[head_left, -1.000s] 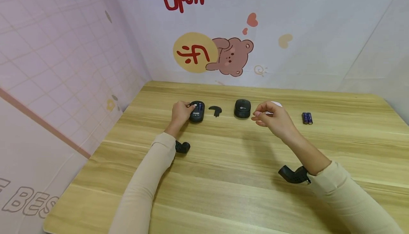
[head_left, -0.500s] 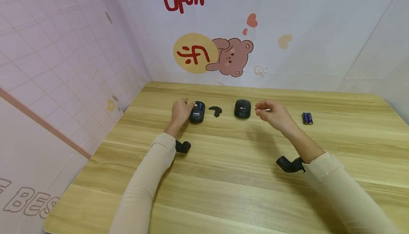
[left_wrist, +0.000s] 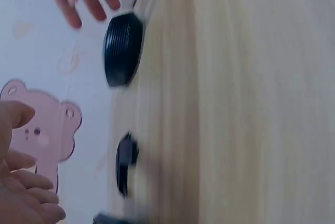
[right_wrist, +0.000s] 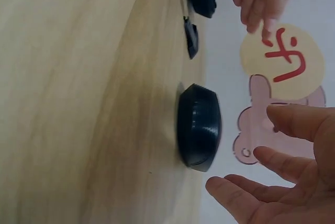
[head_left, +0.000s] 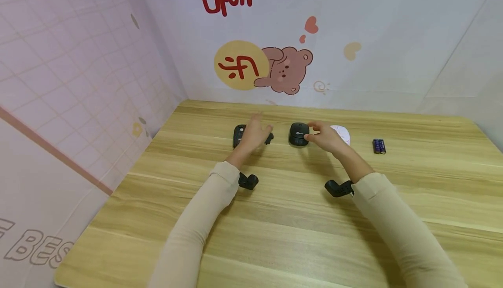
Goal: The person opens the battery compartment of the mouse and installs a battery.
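A black mouse (head_left: pixel 297 130) sits upright at the back middle of the table. Beside its right edge is my right hand (head_left: pixel 326 138), fingers spread and relaxed; in the right wrist view they stand apart from the mouse (right_wrist: pixel 199 127), holding nothing. My left hand (head_left: pixel 253 136) hovers with loose fingers over the space between an overturned black mouse (head_left: pixel 237 137) and its curved battery cover (head_left: pixel 269 139), hiding part of both. In the left wrist view the cover (left_wrist: pixel 124 162) lies on the table below the hand, which holds nothing.
A white mouse (head_left: pixel 343 133) lies behind the right hand, partly covered by it. Further right, a pair of purple batteries (head_left: pixel 379 146) lies on the wooden table (head_left: pixel 283 235). A printed cloth backdrop (head_left: pixel 393 69) rises along the table's back edge.
My left hand has let go of the overturned mouse, lifted and moved right toward the cover. The right hand has opened its fingers and come to the upright black mouse's side.
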### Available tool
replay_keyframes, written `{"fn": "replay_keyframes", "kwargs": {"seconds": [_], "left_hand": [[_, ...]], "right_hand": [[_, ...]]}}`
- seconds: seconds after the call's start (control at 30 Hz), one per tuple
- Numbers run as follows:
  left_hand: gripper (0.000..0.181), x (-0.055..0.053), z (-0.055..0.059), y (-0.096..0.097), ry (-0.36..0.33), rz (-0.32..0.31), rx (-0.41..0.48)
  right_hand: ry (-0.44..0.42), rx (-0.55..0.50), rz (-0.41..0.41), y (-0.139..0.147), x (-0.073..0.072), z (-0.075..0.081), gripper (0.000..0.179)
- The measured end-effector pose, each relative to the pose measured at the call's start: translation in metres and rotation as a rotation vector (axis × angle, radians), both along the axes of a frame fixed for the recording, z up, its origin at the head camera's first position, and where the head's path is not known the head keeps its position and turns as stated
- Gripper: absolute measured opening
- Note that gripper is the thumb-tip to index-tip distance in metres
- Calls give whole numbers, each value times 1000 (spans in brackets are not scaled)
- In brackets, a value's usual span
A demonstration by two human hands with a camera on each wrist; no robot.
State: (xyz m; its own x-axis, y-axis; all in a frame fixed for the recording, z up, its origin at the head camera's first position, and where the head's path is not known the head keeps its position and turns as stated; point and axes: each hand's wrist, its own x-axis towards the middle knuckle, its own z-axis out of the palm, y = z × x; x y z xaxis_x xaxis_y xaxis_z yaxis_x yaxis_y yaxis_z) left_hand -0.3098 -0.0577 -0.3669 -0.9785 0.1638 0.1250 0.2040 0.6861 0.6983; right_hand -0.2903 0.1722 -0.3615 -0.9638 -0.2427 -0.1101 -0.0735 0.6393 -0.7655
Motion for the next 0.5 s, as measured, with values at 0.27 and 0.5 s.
{"fn": "replay_keyframes", "kwargs": {"seconds": [0.27,0.5], "left_hand": [[55,-3,-16,36,-82,-110,-51],[57,-2,-26,52,-192,-206,-120]], "right_hand": [[-16,38,8,-7,-11,-8,58],[-51,83,19,-12,-10,-10,61]]}}
